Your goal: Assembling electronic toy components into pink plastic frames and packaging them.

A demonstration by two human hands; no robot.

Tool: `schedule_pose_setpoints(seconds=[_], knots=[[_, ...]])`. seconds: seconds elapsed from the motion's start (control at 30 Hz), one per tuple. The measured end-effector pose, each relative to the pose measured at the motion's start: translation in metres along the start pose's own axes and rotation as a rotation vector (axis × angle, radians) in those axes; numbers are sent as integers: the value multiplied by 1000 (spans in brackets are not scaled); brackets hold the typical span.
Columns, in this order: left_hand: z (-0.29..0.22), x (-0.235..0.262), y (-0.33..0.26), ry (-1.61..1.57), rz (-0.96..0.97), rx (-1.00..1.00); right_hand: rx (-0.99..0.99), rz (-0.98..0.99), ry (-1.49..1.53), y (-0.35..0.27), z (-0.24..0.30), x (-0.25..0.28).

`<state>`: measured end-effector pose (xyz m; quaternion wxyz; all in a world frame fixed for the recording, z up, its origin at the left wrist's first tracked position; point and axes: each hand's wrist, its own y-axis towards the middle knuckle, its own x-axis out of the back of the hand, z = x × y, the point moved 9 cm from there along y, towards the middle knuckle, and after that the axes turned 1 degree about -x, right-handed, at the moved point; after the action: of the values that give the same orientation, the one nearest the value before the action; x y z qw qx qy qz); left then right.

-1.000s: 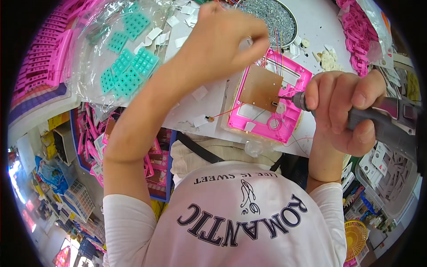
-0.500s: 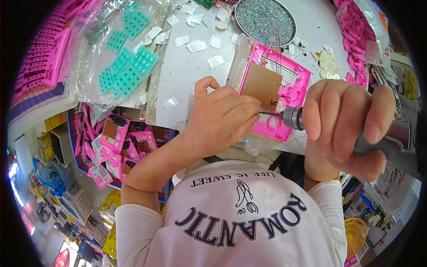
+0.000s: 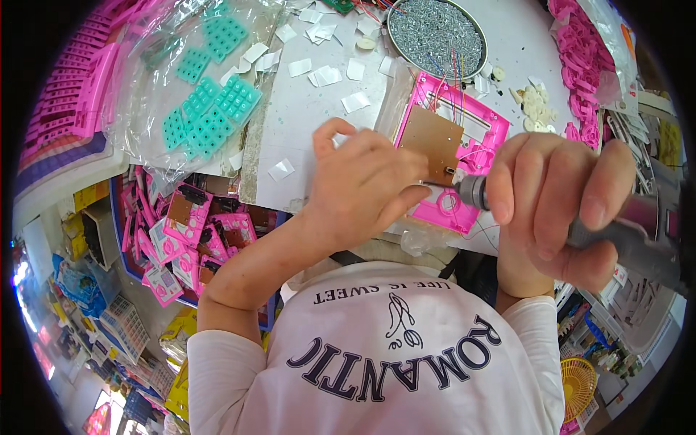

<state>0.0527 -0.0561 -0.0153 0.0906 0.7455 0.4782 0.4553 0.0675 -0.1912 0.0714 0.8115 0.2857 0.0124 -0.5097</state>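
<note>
My right hand is wrapped round a grey electric screwdriver, its chuck and thin bit pointing left. Close to the bit's tip is my left hand, slightly blurred, with the thumb and fingers apart; no object shows between them. Beyond both hands a pink plastic housing lies on the table, partly covered by them. A brown circuit board sits in it, with thin red and blue wires rising from its far side. Whether a screw is on the bit is too small to tell.
A round tray of small screws stands beyond the housing. Turquoise keypads lie on clear plastic at the left, near white paper pieces. Pink parts are heaped at the far right. A bin of pink housings stands lower left.
My left thumb and fingers have come apart near the bit, and that hand has lifted a little. The right hand and screwdriver have shifted slightly left.
</note>
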Motion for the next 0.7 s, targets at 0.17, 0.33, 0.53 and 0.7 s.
schedule_pose_setpoints(seconds=[0.17, 0.33, 0.53, 0.7], knots=[[6, -8, -3, 235, 220, 75, 46, -57, -171, 13, -19, 27], [5, -11, -2, 238, 242, 27, 37, -8, -131, 21, -44, 29], [6, -13, -8, 221, 221, 57, -7, -3, -192, 23, -57, 20], [8, -13, -5, 142, 280, 98, -37, 34, -220, 25, -65, 17]])
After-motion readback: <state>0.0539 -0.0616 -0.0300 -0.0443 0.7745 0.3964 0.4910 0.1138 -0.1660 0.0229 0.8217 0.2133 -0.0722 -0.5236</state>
